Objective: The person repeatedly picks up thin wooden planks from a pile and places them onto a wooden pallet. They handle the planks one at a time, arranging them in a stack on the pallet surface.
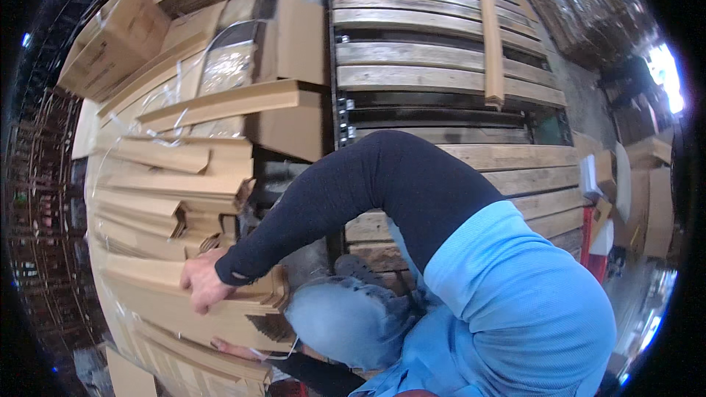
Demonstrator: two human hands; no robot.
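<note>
My right arm, in a black sleeve, reaches across to the left. My right hand is closed over the upper edge of a long cardboard edge protector on a stack. Lower down and nearer me, my left hand lies against the cardboard edge protectors at the near side. Its fingers are mostly hidden. A thin white strap hangs by the left wrist. More nested L-shaped edge protectors lie beyond my right hand, with their cut ends toward me.
A slatted wooden platform stands ahead, with one edge protector lying across it. At the far left are a cardboard box and loose white strapping. Flattened cardboard leans at the right. A wrapped stack stands far right.
</note>
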